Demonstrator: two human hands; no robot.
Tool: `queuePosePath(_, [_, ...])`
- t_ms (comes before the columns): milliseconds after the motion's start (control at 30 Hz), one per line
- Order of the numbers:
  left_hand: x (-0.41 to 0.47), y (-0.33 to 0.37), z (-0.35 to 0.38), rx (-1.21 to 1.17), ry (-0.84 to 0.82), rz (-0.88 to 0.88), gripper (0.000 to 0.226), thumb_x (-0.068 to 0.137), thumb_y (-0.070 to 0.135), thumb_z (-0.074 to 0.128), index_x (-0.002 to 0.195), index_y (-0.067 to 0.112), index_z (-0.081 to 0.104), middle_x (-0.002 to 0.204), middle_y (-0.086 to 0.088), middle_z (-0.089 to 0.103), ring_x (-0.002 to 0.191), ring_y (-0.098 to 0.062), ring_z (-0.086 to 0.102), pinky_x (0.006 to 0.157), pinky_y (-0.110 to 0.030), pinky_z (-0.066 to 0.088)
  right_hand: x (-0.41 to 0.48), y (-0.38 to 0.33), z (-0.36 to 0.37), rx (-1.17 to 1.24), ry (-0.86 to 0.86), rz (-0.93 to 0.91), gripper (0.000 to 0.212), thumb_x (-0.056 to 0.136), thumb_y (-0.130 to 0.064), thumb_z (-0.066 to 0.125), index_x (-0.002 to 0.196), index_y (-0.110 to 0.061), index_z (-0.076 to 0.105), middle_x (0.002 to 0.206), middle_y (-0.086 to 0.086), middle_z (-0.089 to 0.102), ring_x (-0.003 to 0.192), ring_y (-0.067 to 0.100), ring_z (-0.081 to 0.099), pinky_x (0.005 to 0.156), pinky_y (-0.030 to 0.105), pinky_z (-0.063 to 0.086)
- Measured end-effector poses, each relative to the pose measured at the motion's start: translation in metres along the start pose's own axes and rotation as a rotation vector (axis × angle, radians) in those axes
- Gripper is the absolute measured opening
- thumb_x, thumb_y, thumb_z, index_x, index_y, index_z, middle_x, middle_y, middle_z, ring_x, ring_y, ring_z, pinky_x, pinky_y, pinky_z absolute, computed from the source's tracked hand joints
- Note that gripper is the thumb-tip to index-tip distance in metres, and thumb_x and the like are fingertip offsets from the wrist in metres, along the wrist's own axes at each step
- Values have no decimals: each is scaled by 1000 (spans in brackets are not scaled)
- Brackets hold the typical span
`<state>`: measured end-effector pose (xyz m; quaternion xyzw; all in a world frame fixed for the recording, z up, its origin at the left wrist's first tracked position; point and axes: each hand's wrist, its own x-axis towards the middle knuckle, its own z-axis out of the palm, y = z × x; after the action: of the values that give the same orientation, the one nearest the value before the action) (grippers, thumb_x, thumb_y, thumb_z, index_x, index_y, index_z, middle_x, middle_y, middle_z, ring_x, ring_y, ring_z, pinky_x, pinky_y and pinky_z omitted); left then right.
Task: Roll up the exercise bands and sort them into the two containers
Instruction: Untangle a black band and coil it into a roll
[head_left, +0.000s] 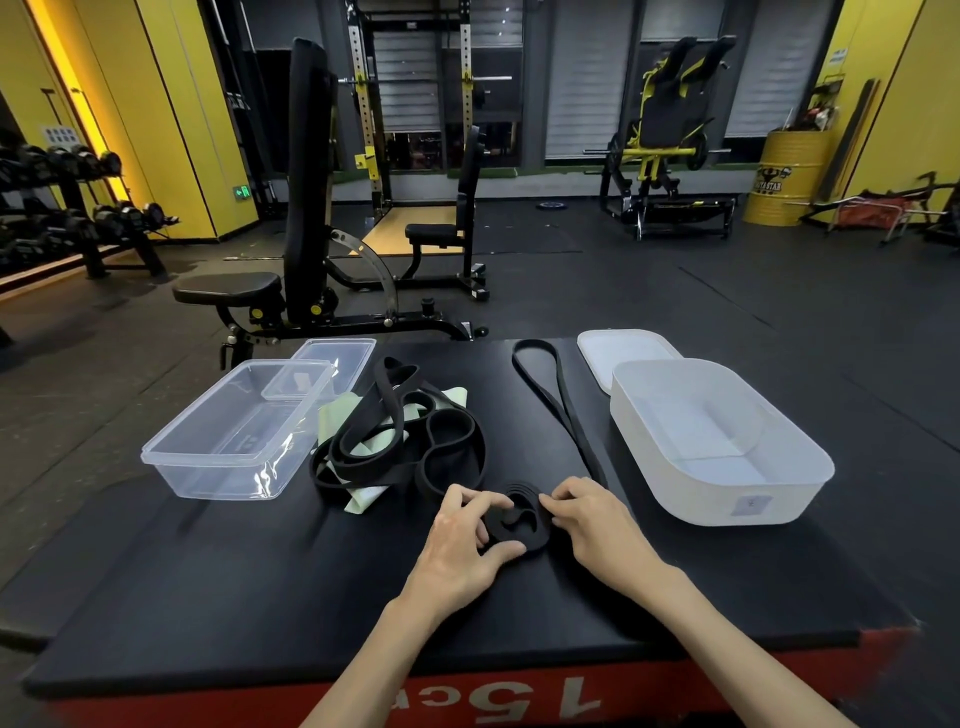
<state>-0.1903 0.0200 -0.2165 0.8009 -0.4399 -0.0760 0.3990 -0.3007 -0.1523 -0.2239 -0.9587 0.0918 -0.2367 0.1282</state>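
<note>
My left hand (462, 535) curls thumb and fingers round the part-rolled coil of narrow black rubber band (517, 519); my right hand (592, 519) pinches its other edge. The unrolled tail (561, 400) runs away from me, so I'd roll forward. The frosted white plastic tub (779, 499) sits nearer my right hand, the clear plastic box (208, 457) well left.
</note>
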Motion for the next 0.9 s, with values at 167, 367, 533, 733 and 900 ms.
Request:
queuePosePath(167, [3,4,2,34,27,-85,72,54,54,84,118,41,52,95,14,35,83,0,47,67,-8,37,3,5,-1,50,-52,-39,33,86,-1,58,114,-16,68,97,-3,61,90,17,55,74,30,49])
queuePosePath(367, [4,5,4,65,14,-36,89,56,58,82,133,32,45,122,18,29,97,-4,47,87,-23,46,5,6,1,95,-67,-46,33,89,-2,55,113,-19,69,99,-5,63,90,15,57,75,30,50])
queuePosePath(533, [7,0,5,72,4,13,97,59,63,77,141,26,41,136,17,45,126,-2,42,107,-25,36,5,7,-4,107,-104,-42,32,92,-6,53,116,-21,67,102,-8,62,91,11,55,78,27,48])
queuePosePath(733, [4,3,6,110,35,-8,87,64,64,73,136,26,44,130,18,46,123,0,42,101,-15,33,-5,10,-16,51,-160,-20,38,95,-10,45,129,-23,56,108,-6,53,101,9,48,86,18,40])
queuePosePath(900, [1,5,8,212,66,8,77,67,72,63,131,32,46,122,20,46,118,-1,41,102,-21,36,-13,25,-27,-170,-58,-38,25,87,-17,56,110,-17,67,86,-1,53,70,22,54,59,32,47])
